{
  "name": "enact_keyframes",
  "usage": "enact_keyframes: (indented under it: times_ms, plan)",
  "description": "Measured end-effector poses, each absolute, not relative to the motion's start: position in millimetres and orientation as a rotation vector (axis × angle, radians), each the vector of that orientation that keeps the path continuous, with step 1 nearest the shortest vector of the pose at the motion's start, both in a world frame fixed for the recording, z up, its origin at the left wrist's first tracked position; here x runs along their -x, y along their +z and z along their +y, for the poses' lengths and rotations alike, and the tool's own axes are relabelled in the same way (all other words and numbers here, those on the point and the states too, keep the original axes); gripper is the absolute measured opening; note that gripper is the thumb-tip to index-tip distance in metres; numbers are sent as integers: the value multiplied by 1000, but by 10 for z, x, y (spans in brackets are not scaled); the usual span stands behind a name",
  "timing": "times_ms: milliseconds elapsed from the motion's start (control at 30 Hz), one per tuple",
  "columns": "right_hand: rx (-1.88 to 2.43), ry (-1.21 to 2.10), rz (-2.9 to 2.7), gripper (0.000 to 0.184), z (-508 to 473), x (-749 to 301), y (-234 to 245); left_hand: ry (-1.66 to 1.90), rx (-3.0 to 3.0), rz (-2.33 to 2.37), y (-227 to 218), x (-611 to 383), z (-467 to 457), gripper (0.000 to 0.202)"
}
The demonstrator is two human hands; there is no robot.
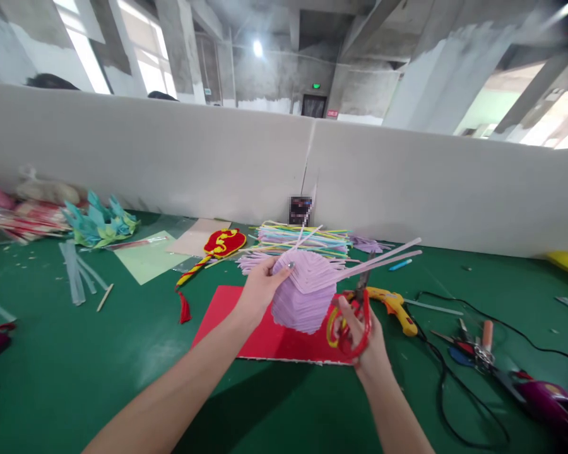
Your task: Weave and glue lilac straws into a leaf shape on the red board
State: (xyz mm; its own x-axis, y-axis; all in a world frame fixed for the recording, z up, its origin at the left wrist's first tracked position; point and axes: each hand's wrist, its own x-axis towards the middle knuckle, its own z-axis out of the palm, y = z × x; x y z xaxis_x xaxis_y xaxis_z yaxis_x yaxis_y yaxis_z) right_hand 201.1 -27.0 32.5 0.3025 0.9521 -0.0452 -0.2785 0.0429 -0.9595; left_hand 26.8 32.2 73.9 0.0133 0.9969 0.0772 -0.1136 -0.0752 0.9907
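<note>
My left hand pinches the upper left edge of a lilac pipe-cleaner fan shape, its fingers partly behind it. Long loose pipe-cleaner ends stick out from the shape toward the upper right. My right hand grips red-handled scissors by the loops, blades pointing up near those loose ends. Whether the blades touch them I cannot tell. Under both hands lies a red board, with a small yellow-and-red piece beside the scissors.
Behind the hands lies a pile of pastel pipe cleaners. A red-and-yellow fan with a tassel is left of it. At right are a yellow glue gun, its black cord, and pliers-like tools. A white partition bounds the green table.
</note>
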Motion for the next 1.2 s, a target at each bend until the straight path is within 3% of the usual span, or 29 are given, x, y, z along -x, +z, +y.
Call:
enact_keyframes:
  times_ms: [333,700,1200]
  plan:
    - [998,1070,-707,36,-27,-2017,4,930,-1178,995,426,-308,367,47]
    - [1007,1091,-583,43,-45,-1927,13,983,-1099,1009,283,-377,299,50]
    - [891,1294,-743,44,-120,-1952,18,1233,-1106,1172,817,63,445,40]
